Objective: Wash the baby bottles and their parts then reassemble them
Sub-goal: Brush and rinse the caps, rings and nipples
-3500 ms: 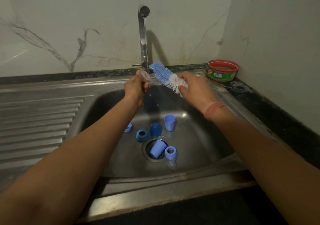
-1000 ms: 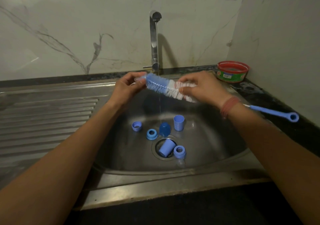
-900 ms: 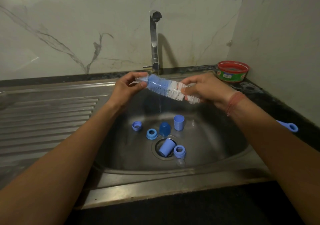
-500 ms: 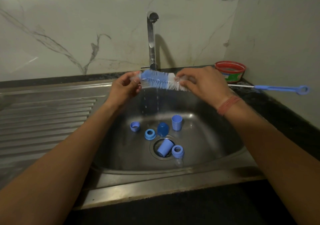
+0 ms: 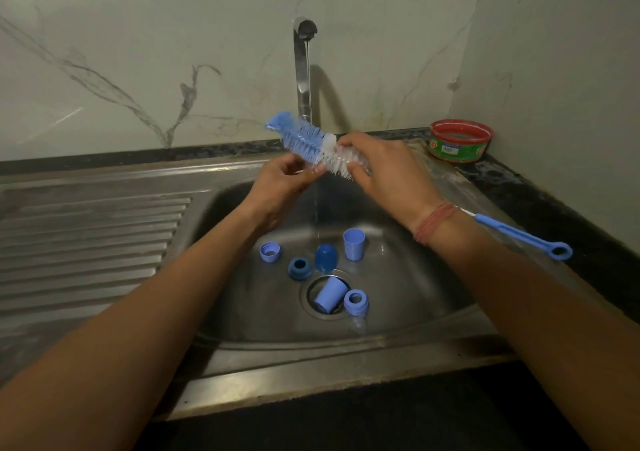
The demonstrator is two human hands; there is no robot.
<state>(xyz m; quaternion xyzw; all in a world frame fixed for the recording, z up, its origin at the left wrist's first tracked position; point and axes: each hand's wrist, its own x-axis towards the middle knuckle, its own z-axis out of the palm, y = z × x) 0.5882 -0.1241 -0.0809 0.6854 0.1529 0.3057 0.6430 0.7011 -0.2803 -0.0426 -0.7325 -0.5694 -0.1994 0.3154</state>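
Blue caps (image 5: 354,244) and rings (image 5: 356,301) litter steel sink (image 5: 433,298) beside red tub (image 5: 460,140).

We see a bottle brush (image 5: 308,142) with blue and white bristles and a blue handle. In the grey steel sink (image 5: 415,277) lie 6 blue parts (image 5: 325,258), some pale, some darker. The wall (image 5: 138,52) is white marble with grey veins. A red and green tub (image 5: 460,140) sits on the black counter (image 5: 540,194).
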